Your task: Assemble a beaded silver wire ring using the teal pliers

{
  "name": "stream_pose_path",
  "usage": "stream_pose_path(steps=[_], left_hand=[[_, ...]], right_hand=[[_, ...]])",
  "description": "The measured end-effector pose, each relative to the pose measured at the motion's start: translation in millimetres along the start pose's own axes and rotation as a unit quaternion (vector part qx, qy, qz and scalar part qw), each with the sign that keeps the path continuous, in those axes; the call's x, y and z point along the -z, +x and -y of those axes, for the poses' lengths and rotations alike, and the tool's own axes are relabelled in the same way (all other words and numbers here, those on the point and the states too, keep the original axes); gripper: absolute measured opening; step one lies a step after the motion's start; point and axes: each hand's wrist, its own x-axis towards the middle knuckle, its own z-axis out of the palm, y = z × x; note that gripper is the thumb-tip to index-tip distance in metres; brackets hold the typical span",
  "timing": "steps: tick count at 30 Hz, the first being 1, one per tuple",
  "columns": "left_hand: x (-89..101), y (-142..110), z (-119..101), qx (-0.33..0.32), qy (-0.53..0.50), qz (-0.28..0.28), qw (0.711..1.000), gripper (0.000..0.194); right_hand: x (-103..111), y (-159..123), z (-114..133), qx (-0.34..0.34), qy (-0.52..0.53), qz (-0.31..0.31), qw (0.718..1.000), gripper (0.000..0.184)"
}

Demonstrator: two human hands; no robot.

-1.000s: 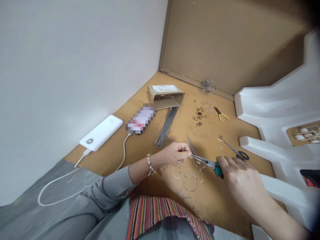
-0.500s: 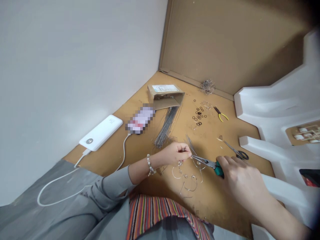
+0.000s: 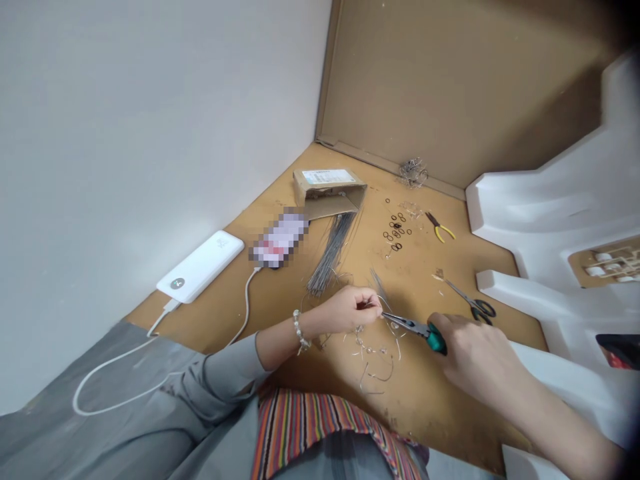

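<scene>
The right hand (image 3: 474,348) is closed around green-handled needle-nose pliers (image 3: 420,329); the left hand (image 3: 353,309) pinches thin wire (image 3: 381,299) at the pliers' tips. On the surface (image 3: 445,413), bent wire pieces (image 3: 383,380) lie below the pliers, scissors (image 3: 473,305) beyond their right, a wire bundle (image 3: 330,257) beyond their left.

Shows green on pliers handle (image 3: 437,339), grey on wire bundle (image 3: 329,259), black and yellow on small pliers (image 3: 436,225), dark on rings (image 3: 397,227), white on power bank (image 3: 201,267), plain grey on sleeve (image 3: 233,363), multicoloured stripes on cloth (image 3: 310,420)
</scene>
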Motion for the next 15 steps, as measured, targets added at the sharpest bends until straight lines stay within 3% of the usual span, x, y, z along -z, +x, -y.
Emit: stream_pose_path(steps=[6,15], left_hand=[[0.2,-0.9,-2.4,0.003,-0.007,-0.018,1.0,0.015],[0.7,-0.5,-1.9,-0.004,-0.013,-0.016,1.0,0.013]], right_hand=[[2.0,-0.5,4.2,0.007,-0.047,-0.081,0.996,0.013],[3.6,-1.4,5.5,0.013,-0.068,-0.12,0.99,0.015]])
